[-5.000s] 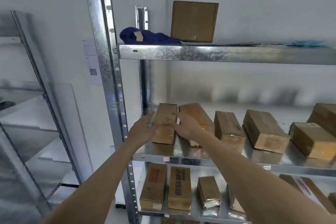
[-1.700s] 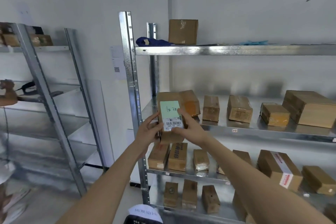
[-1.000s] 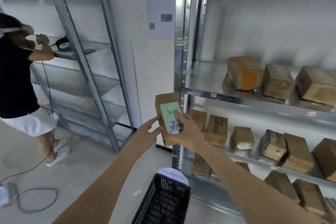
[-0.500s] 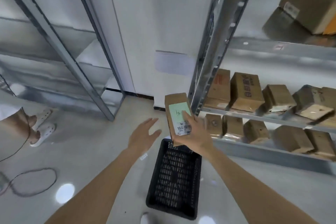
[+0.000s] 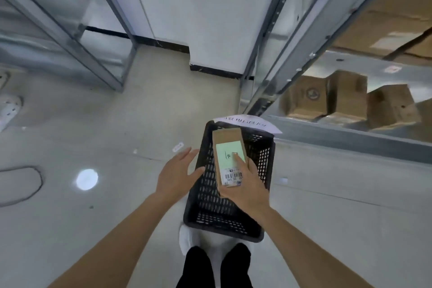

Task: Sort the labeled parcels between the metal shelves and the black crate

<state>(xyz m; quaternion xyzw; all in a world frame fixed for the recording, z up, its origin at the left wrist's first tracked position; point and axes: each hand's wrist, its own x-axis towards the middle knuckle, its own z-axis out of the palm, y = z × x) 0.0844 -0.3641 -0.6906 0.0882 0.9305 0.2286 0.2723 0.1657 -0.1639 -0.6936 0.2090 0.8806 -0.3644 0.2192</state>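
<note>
The right hand (image 5: 243, 184) is clamped on the parcel (image 5: 228, 147): thumb laid across its green label (image 5: 228, 154), remaining fingers wrapped behind the box. The barcode sticker (image 5: 232, 176) sits just above the palm. The parcel is held label-up, directly over the crate (image 5: 233, 217), clear of its floor.

The left hand (image 5: 176, 174) is off the parcel, fingers spread apart and holding nothing, beside the crate's left rim. Half a second ago it was likewise released; 1.0 s ago both hands gripped the parcel.

The crate stands on the floor (image 5: 93, 147) with a white paper tag (image 5: 247, 121) at its far edge. The person's dark trouser legs (image 5: 215, 266) and a white shoe (image 5: 187, 238) show just behind its near rim.

Compared with 0.5 s ago, the view has tilted further down: the crate now fills the centre, and the parcel has moved from above the crate's far end to over its interior.

To the right, the shelf (image 5: 350, 135) at the bottom carries cardboard boxes (image 5: 346, 96). A second shelf frame (image 5: 77, 37) stands at left. A cable (image 5: 28, 184) loops on the floor at far left.
</note>
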